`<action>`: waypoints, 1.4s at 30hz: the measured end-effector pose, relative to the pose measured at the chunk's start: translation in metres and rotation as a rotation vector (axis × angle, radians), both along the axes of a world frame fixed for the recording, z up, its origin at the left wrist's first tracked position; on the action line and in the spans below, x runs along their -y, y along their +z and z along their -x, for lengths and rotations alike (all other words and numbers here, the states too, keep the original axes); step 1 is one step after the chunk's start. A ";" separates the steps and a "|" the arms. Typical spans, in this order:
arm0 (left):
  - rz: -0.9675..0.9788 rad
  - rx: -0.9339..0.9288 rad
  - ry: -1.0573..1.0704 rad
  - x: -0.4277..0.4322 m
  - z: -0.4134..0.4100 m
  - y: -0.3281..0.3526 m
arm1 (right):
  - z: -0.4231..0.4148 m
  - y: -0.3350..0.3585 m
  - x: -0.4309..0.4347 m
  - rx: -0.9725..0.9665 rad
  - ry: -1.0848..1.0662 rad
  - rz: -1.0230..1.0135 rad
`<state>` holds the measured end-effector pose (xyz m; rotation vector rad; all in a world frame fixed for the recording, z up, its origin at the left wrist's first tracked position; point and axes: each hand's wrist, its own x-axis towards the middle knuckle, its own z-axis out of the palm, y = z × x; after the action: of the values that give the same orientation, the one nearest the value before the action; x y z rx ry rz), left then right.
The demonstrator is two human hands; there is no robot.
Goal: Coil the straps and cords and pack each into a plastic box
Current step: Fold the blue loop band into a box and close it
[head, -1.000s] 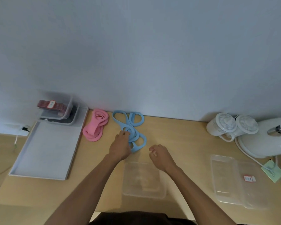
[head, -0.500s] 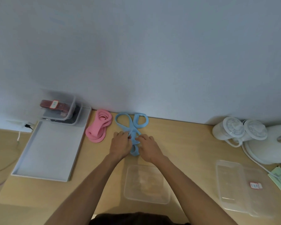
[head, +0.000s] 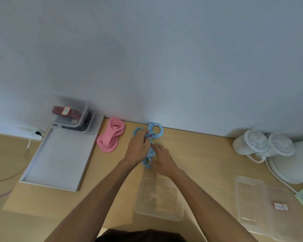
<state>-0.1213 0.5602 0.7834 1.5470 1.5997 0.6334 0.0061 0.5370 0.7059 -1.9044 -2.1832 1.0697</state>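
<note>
Gripping the blue strap [head: 155, 137] near its far end, the left hand [head: 137, 149] has its fingers [head: 144, 135] curled over the loops, so part of the tangle is hidden under the knuckles. Two blue loops stick out beyond those fingers toward the wall, one on the left and a larger one on the right. The right hand [head: 163, 159] lies just beside the left, nearer the person, with its fingers [head: 156, 147] stretched onto the middle of the same strap. Whether they pinch the strap or only press on it cannot be told from this angle. A short blue loop shows between the two wrists, close to the right thumb and resting on the counter [head: 199, 154].

The strap sits on the counter near the wall, beyond the clear plastic box [head: 140, 194], which stands open between the forearms and holds no strap. A pink strap [head: 111, 137] lies in a loose coil just left of the blue one, apart from both hands. Further left is a white tray [head: 59, 159]; stacked clear boxes [head: 72, 117] stand at its far end, the top one holding a red coil. Another clear box [head: 248, 201] with a small red label lies on the right, near white appliances [head: 262, 145].
</note>
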 end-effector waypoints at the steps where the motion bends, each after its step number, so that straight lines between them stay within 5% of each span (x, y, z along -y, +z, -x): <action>1: 0.002 0.050 0.023 0.000 -0.003 0.005 | 0.003 -0.001 0.001 0.025 0.021 0.012; 6: 0.011 0.167 0.145 0.001 -0.007 0.022 | 0.014 0.000 0.005 0.193 0.052 -0.088; 16: -0.005 0.216 0.212 -0.001 -0.013 0.025 | 0.019 0.000 0.010 0.096 0.161 -0.181; 21: -0.030 0.191 0.192 -0.004 -0.023 0.026 | 0.009 0.018 0.003 0.102 0.067 -0.389; 31: -0.186 0.132 0.217 -0.024 -0.038 0.040 | -0.041 0.054 -0.001 -0.229 -0.271 -0.434; 42: 0.044 0.093 0.244 -0.026 -0.036 0.003 | -0.158 0.035 0.035 0.269 -0.407 -0.238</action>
<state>-0.0858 0.5866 0.7865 1.2825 1.7336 0.7853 0.1638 0.5018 0.7410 -2.3378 -1.8051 0.4904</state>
